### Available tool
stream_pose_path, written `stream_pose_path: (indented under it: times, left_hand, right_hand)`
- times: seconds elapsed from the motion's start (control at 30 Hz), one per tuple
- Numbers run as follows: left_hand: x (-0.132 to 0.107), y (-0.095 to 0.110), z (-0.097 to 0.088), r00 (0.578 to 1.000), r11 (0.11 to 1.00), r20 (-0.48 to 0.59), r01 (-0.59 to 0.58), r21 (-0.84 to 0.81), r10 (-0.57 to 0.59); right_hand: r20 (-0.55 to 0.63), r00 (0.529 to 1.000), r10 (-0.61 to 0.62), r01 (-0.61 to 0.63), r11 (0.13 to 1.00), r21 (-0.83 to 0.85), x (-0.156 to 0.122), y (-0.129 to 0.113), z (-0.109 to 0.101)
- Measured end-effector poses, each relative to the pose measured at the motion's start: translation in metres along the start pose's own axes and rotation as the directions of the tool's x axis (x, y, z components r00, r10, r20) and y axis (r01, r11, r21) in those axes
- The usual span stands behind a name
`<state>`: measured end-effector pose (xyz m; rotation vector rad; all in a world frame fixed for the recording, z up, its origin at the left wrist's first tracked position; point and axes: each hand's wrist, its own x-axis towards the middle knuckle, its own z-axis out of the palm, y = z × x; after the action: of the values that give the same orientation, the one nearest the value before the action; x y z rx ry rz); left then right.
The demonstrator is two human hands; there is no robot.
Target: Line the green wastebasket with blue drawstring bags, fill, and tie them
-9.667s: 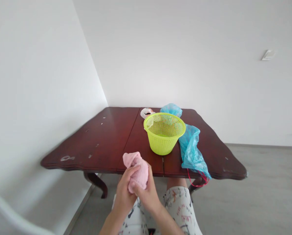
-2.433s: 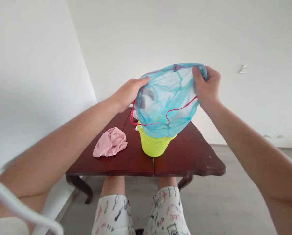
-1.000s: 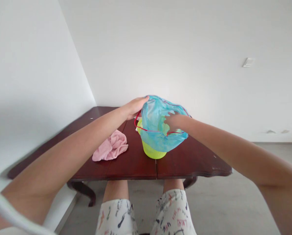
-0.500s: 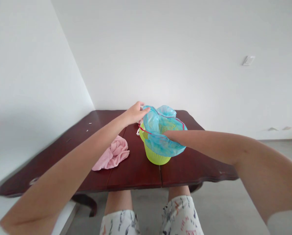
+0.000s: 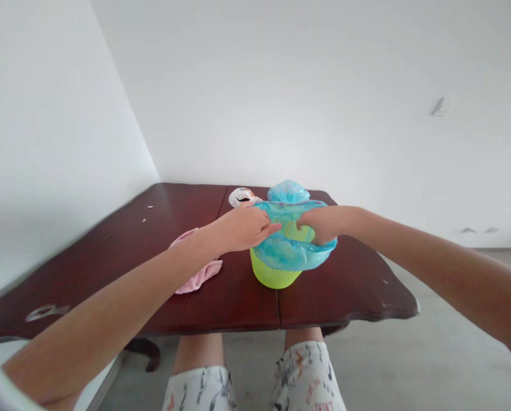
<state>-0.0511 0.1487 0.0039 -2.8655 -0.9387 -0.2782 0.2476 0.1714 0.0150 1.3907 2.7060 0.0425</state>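
Note:
A light-green perforated plastic basket (image 5: 276, 275) stands on the table, lined with a translucent blue trash bag (image 5: 292, 254) whose edge is folded over the rim. My left hand (image 5: 247, 227) is at the left rim, fingers bent over the bag's edge and thumb stretched across it. On the right side, my right hand (image 5: 321, 224) reaches into the bag's mouth against the inner wall. Its thumb stands apart from its fingers, whose tips are partly hidden by the bag. Left of the basket lies a crumpled pink cloth (image 5: 202, 277), partly behind my left forearm.
Behind the basket sit another bunched blue bag (image 5: 288, 191) and a white crumpled plastic bag (image 5: 242, 196). Small white scraps lie on the left of the dark red wooden table (image 5: 234, 297). White walls border the table at the back and left.
My right hand has come up from deep inside the basket to its right rim. The left hand has moved down onto the rim, and the red drawstring no longer shows.

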Motion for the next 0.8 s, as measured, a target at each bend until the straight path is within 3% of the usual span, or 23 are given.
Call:
stream_pose_path:
  times: [0.1, 0.27, 0.37, 0.47, 0.57, 0.8]
  left_hand:
    - [-0.002, -0.005, 0.004, 0.996, 0.995, -0.007, 0.084, 0.062, -0.084]
    - [0.004, -0.010, 0.007, 0.955, 0.955, -0.058, 0.294, 0.044, -0.291]
    - [0.016, -0.022, 0.013, 0.926, 0.927, -0.068, 0.364, -0.092, -0.371]
    - [0.027, -0.037, 0.022, 0.881, 0.848, -0.092, 0.410, -0.337, -0.463]
    - [0.030, -0.048, 0.034, 0.854, 0.751, -0.082, 0.401, -0.525, -0.513]
    - [0.021, -0.065, 0.047, 0.787, 0.538, -0.030, 0.393, -0.746, -0.617]
  right_hand:
    - [0.049, 0.999, 0.002, 0.002, 0.997, -0.072, -0.017, 0.017, -0.010]
    - [-0.078, 0.993, 0.084, -0.073, 0.989, 0.128, -0.003, 0.043, -0.002]
    - [-0.143, 0.957, 0.251, -0.194, 0.924, 0.329, 0.017, 0.055, 0.013]
    - [-0.153, 0.917, 0.369, -0.275, 0.860, 0.429, 0.031, 0.059, 0.032]
    - [-0.159, 0.910, 0.384, -0.267, 0.834, 0.483, 0.036, 0.058, 0.050]
    - [-0.208, 0.907, 0.366, -0.158, 0.754, 0.638, 0.023, 0.054, 0.071]
